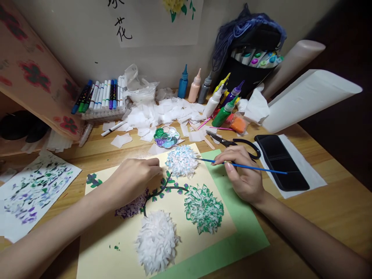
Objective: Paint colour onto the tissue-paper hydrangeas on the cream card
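— Right hand (244, 174) doing what?
— Clamping the blue brush (273, 170), likely for control; tip's reaching the blue-white flower (182, 161) on cream paper (101, 248).
— Left hand (133, 180)?
— Probably steadying the paper; can't tell whether it's gripping.

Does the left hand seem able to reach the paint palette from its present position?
Probably yes: the palette lies just beyond the left hand, across the edge of the cream sheet, with nothing tall between.

Blue brush (255, 167), cream sheet (101, 255), green-edged white flower (204, 209), white pompom (182, 161) flecked pale blue.
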{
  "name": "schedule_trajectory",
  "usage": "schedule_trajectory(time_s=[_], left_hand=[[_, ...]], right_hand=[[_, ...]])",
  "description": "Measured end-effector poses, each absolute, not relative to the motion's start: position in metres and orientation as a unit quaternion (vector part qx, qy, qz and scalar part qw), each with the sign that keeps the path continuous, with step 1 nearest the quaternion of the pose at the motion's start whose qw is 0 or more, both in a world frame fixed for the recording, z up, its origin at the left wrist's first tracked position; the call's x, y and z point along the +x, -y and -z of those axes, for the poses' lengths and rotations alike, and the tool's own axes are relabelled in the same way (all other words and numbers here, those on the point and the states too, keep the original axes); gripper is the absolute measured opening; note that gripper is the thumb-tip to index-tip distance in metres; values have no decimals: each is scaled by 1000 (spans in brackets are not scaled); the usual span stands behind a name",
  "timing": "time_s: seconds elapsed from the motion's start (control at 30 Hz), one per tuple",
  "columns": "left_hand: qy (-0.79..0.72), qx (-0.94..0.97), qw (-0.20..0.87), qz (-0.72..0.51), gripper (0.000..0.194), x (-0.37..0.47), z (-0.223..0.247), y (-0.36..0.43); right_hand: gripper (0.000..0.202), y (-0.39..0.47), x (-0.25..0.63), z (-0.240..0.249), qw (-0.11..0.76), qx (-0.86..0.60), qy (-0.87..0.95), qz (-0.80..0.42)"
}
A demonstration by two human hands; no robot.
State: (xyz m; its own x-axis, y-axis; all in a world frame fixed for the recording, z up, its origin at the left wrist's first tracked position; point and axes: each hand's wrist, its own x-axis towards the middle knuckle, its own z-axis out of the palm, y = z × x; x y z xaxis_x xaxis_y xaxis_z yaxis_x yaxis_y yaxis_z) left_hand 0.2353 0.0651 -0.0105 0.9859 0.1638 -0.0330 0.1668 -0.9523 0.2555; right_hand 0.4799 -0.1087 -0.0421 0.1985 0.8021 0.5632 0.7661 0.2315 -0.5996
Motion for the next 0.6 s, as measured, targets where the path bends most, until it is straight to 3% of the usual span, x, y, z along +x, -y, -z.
schedule_trajectory(time_s=[0.37, 0.6], left_hand=[[-96, 987, 122, 42, 28, 237, 6, -62], [-104, 985, 123, 62, 27, 239, 4, -61]], right_hand=[[20, 99, 475, 33, 504, -590, 630, 4], [22, 46, 462, 14, 389, -622, 670, -111]])
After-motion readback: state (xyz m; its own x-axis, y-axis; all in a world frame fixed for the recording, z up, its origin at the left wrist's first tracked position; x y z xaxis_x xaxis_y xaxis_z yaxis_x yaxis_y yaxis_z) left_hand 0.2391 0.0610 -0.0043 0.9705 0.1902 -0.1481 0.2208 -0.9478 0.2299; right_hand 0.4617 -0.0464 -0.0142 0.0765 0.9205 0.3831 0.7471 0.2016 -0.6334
